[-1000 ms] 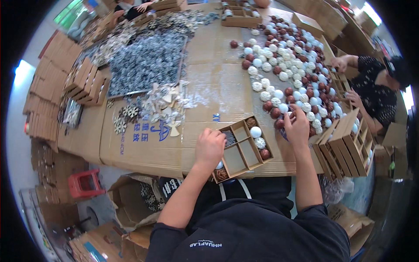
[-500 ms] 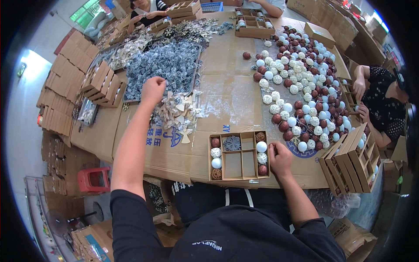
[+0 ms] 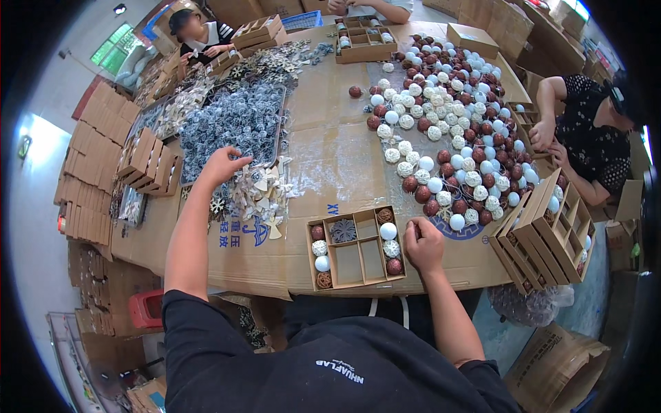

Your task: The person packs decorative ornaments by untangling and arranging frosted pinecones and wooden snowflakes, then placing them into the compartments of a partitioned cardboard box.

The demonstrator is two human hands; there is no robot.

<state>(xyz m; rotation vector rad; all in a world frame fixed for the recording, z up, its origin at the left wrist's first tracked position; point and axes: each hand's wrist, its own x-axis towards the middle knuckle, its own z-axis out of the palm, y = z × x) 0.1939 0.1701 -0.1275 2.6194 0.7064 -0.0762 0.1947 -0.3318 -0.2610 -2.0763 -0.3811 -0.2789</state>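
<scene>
My left hand (image 3: 228, 164) is over the near edge of a heap of grey-blue pinecone-like pieces (image 3: 237, 124). Its fingers are drawn together; what they hold, if anything, is hidden. Just right of a divided cardboard box (image 3: 354, 281), my right hand (image 3: 423, 244) is closed, its inside out of sight. In the box's left column lie red, white woven, white and brown woven balls. The right column has similar balls. A grey snowflake (image 3: 343, 231) fills an upper middle compartment; the bare base shows in the other middle ones. Pale wooden cutouts (image 3: 258, 196) lie below my left hand.
Many red, white and woven balls (image 3: 447, 131) spread across the table's right side. Stacked divided boxes stand at the right edge (image 3: 544, 230) and left (image 3: 148, 162). Co-workers sit at the far left, far side and right (image 3: 592, 131). A red stool (image 3: 146, 310) is at lower left.
The whole view has shifted with my head. My left hand has moved slightly rightward relative to the pinecone heap. My right hand has come a little away from the box's right side.
</scene>
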